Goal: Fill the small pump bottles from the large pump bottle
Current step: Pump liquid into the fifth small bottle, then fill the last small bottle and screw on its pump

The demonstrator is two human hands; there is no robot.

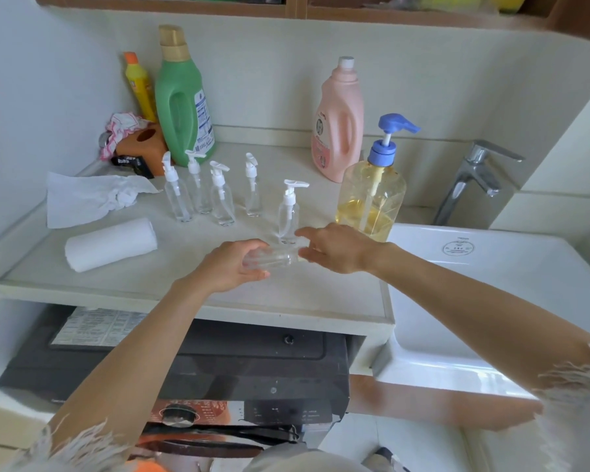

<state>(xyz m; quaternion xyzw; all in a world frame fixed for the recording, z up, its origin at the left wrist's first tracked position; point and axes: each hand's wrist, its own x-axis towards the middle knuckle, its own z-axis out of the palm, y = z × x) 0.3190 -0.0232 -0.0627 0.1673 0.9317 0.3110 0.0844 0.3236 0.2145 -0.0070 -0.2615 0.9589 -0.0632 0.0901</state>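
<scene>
1. Although the large clear pump bottle with the blue pump head and yellow liquid (372, 195) stands ready on the pale counter (191, 287), none of the small bottles shows any yellow in it — by my reading the filling has not begun.

2. The left hand (232, 267) is curled round the body of a small clear plastic bottle (273, 258), held on its side in front of the large pump bottle, just above the counter. The right hand (338, 248) pinches at that bottle's neck end; its pump is hidden under the fingers, so I cannot tell whether it is on or off. I take the step in hand to be unscrewing the pump to open the bottle.

3. What is left, as I judge it: open this bottle, pump liquid in, close it, and repeat for every other small bottle.

4. Count of small pump bottles — six in all: the one in the hands, one upright small clear bottle with a white pump (288, 216) just left of the large pump bottle, and a group of four upright clear bottles with white pumps (215, 195) farther left.

5. Large pump bottles: one, roughly a third full.

6. Other containers behind: one green detergent jug with a gold cap (183, 97) well to the left, one pink jug with a white cap (338, 120) just behind the large pump bottle, and one yellow bottle with an orange cap (140, 86) beside the green jug.

7. Paper: one white roll lying on its side (111, 245) and one crumpled white sheet (92, 199), both far left of the large pump bottle.
</scene>
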